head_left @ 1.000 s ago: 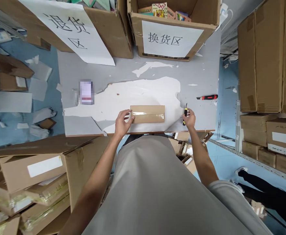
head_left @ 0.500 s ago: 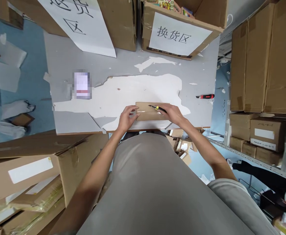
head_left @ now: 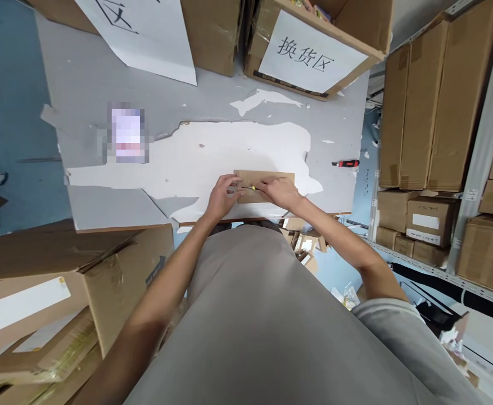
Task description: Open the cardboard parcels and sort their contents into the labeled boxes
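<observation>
A small, flat brown cardboard box [head_left: 254, 196] lies at the near edge of the table in front of me. My left hand [head_left: 222, 197] steadies its left end, with fingers and thumb curled about that edge. In my closed right hand [head_left: 283, 192] is a yellow-and-black utility knife [head_left: 253, 188], its handle mostly covered by the fingers. The thin blade points left along the middle of the box top, with its tip close to my left fingers. Whether the blade has gone into the cardboard cannot be made out.
A red-and-black utility knife [head_left: 348, 163] lies on the table [head_left: 212, 101] at right. Two large cartons with paper signs, one an open carton [head_left: 250, 59], stand at the back. A blurred pale item [head_left: 128, 134] is at left. Stacked cartons [head_left: 419, 112] fill the right-hand shelf.
My right hand has shifted left over the box, bringing the knife tip from the middle to the left end. My left hand stays at that end. The view has turned slightly.
</observation>
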Available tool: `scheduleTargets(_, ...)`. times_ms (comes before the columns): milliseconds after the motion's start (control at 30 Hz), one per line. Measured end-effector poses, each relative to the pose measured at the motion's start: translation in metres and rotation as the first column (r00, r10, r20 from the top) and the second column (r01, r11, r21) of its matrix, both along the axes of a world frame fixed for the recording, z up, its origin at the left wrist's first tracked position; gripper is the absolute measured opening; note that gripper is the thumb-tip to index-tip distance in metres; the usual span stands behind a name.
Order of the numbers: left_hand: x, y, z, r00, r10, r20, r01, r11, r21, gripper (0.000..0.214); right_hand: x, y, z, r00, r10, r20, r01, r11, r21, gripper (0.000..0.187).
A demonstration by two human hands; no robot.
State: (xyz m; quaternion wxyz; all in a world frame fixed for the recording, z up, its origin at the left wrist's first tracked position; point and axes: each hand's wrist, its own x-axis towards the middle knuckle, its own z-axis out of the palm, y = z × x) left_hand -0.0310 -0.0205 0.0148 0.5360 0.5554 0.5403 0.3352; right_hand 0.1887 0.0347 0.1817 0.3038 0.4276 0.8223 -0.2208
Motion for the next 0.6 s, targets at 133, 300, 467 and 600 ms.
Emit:
scheduleTargets(133, 0.0, 0.002, -0.001, 1.0, -0.012, 0.02, 0.012, 1.0, -0.02, 0.041, -0.002, 0.001, -0.001, 1.0, 0.013, 0.029, -0.013, 1.0, 0.0, 0.049)
scheduleTargets(300, 0.0, 0.004, -0.001, 0.999, -0.018, 0.029, 0.019, 0.999, -0.029, 0.041, -0.008, 0.0, 0.002, 0.997, 0.045, 0.058, -0.046, 0.999, 0.017, 0.052)
scheduleTargets(467, 0.0, 0.006, -0.001, 0.999, -0.019, 0.031, 0.02, 0.999, -0.037, 0.04, -0.014, -0.002, 0.002, 0.994, 0.08, 0.07, -0.083, 0.995, 0.049, 0.054)
scheduleTargets(600, 0.001, 0.007, -0.001, 0.999, -0.017, 0.027, 0.018, 0.999, -0.033, 0.039, -0.013, 0.0, 0.001, 0.994, 0.094, 0.06, -0.097, 0.994, 0.047, 0.053)
